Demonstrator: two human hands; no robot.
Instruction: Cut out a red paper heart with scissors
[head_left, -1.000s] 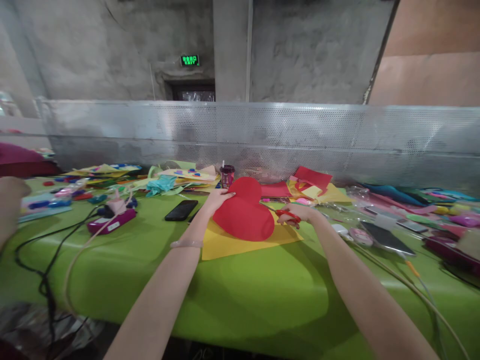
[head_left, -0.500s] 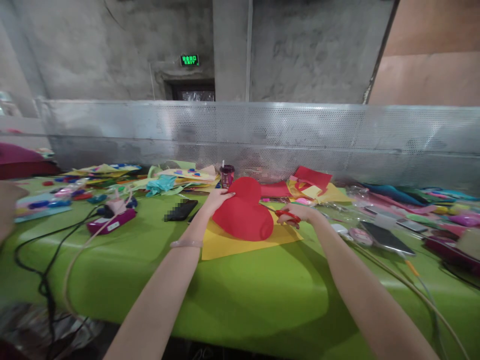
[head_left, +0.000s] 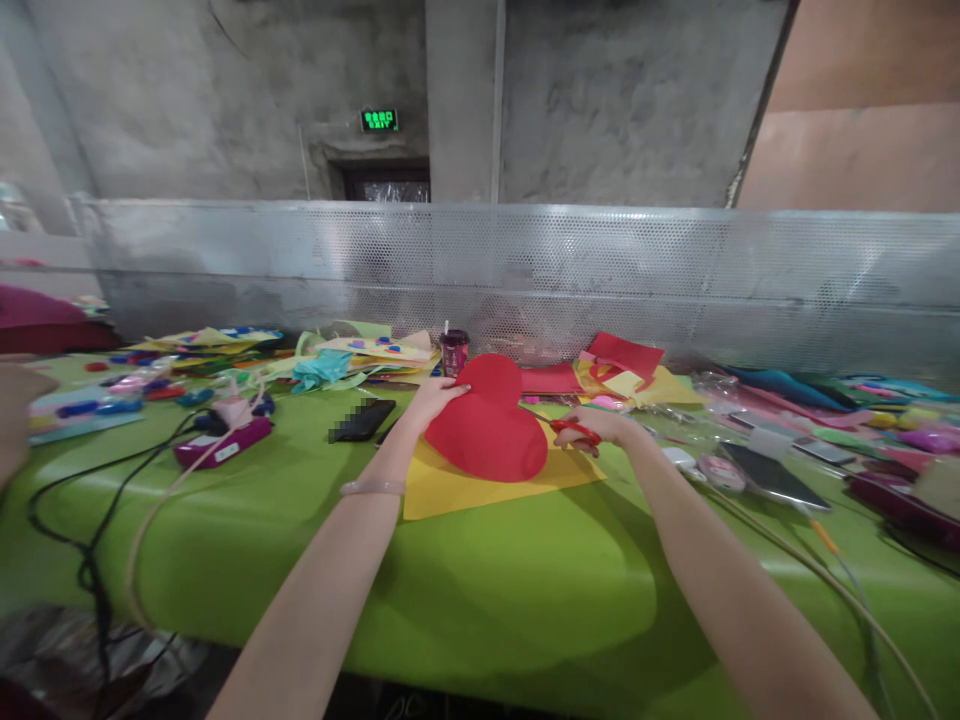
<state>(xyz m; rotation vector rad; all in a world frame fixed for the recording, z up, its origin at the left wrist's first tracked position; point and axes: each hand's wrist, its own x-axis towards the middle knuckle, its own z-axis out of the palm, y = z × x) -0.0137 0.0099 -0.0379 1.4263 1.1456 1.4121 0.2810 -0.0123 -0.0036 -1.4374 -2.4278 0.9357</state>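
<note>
A red paper cutout [head_left: 487, 430], with a small round lobe above a wider rounded one, is held up over a yellow sheet [head_left: 442, 495] on the table. My left hand [head_left: 437, 397] grips its upper left edge, thumb on the front face. At its right side, my right hand [head_left: 596, 428] is closed round the handles of red-handled scissors [head_left: 574, 430]. Their blades point left toward the notch between the two lobes. Whether the blades touch the paper I cannot tell.
Left of my arm lie a black phone [head_left: 364, 420] and a purple power strip [head_left: 223, 443] with cables. A dark drink cup [head_left: 454, 352] stands behind. Red and yellow paper scraps [head_left: 637, 380] sit back right; a dark tablet-like device [head_left: 776, 475] lies right. Another person's arm [head_left: 19, 410] shows far left.
</note>
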